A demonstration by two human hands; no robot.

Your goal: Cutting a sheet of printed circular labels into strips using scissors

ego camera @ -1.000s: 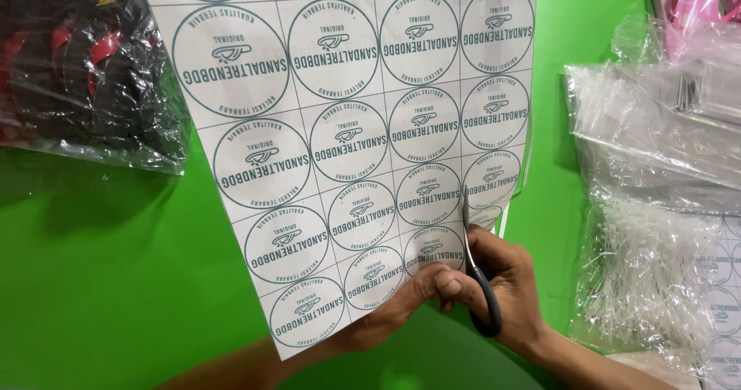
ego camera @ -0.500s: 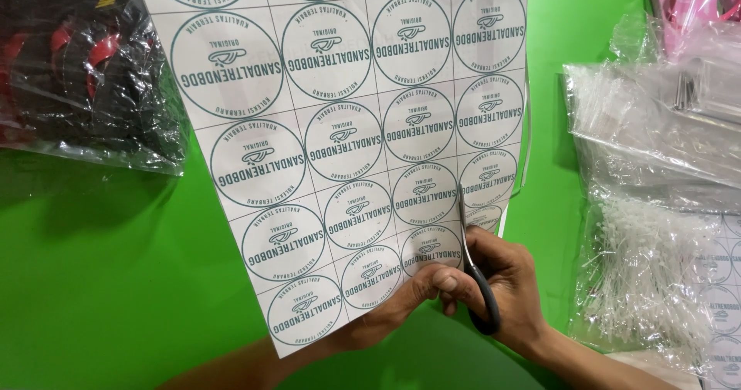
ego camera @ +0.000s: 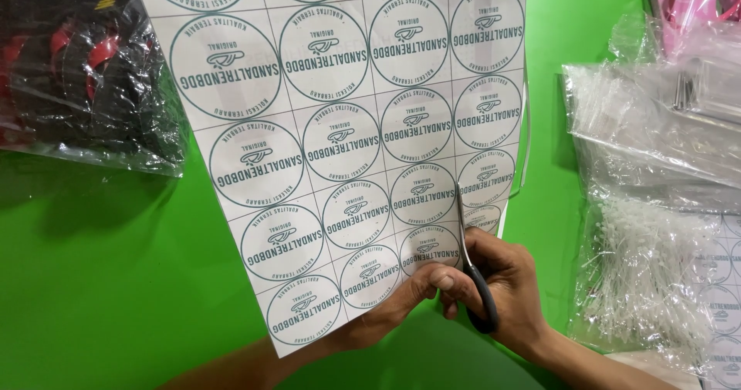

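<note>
A white sheet [ego camera: 340, 128] printed with rows of round green-outlined labels is held up over a green surface [ego camera: 108, 282]. My left hand [ego camera: 409, 290] pinches the sheet's lower edge from below, thumb on top of the paper. My right hand [ego camera: 509, 282] grips black-handled scissors [ego camera: 471, 266], their blades pointing up into the sheet along a line between the two rightmost columns of labels. A narrow strip of paper [ego camera: 525, 143] hangs loose at the sheet's right edge.
A clear bag holding black and red items [ego camera: 77, 81] lies at the upper left. Clear plastic bags [ego camera: 648, 128], one with white plastic tag fasteners [ego camera: 648, 282], are piled at the right. A pink item [ego camera: 695, 4] shows at the top right, and more printed labels [ego camera: 722, 282] at the far right.
The sheet has shifted slightly left and down. The scissor blades sit a little further up the cut line. Both hands stay in nearly the same place.
</note>
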